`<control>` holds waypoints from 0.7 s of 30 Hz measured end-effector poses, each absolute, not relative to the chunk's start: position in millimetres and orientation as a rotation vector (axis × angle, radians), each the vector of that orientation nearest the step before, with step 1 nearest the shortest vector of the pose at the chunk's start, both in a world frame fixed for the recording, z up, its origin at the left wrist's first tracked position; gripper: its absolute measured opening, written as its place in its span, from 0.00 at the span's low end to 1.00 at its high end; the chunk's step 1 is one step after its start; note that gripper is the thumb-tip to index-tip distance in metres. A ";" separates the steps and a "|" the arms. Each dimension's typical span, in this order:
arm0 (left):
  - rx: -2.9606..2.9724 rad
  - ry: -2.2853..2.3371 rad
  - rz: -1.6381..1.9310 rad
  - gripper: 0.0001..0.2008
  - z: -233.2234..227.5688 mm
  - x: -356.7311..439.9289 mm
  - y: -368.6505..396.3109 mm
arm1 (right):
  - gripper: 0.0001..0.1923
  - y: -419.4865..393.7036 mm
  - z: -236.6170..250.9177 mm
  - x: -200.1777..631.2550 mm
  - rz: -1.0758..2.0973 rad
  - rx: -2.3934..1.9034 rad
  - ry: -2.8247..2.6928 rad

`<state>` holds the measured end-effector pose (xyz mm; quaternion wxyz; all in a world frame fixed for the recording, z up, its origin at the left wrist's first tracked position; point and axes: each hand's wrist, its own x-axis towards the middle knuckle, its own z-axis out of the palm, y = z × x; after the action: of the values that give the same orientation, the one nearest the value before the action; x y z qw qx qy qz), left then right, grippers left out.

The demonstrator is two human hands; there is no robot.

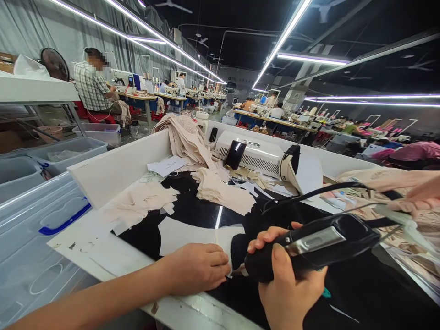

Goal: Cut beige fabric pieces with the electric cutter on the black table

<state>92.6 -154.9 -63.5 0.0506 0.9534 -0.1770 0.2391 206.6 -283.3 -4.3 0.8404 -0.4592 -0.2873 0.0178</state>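
1. Head view, my right hand [287, 284]: at about five o'clock in the frame, it is wrapped shut around a black handheld cutter [309, 247], fingers over the top, thumb on its side. The tool's tip points toward nine o'clock, at the edge of a white fabric piece [185, 234].

2. My left hand [199, 266], at six o'clock, lies flat with the fingers curled down, pressing that fabric piece onto the black tabletop [192, 206]. It pins the piece and clasps nothing.

3. Handling: the fabric looks thin, limp and light, so I judge it will slide or wrinkle unless held flat close to the tip. The cutter looks rigid and solid, and is best held around its body, with the cable [309, 192] trailing off toward two o'clock.

4. Around: stacks of beige cut pieces [220, 188] at twelve o'clock, a white machine [254, 153] beyond them, clear plastic bins [30, 220] at nine o'clock. Another person's hand [417, 197] reaches in at three o'clock.
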 end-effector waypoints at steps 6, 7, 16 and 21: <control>2.883 -0.542 0.715 0.08 -61.3 91.9 -153.3 | 0.21 -283.3 2.3 204.8 0.067 -0.973 -0.586; 2.877 -0.541 0.700 0.08 -60.3 90.9 -153.1 | 0.21 -283.9 4.8 205.4 0.067 -0.962 -0.580; 2.683 -0.536 0.539 0.07 -43.8 59.4 -160.5 | 0.28 -305.6 19.1 239.7 -0.003 -1.275 -0.640; 2.697 -0.458 0.571 0.08 -34.0 64.2 -161.1 | 0.22 -298.2 17.6 253.4 -0.112 -1.223 -0.583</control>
<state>64.2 -161.1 -34.0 0.1726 0.9506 -0.1616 0.2012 253.4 -298.2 17.6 0.7778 -0.5654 -0.2696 -0.0517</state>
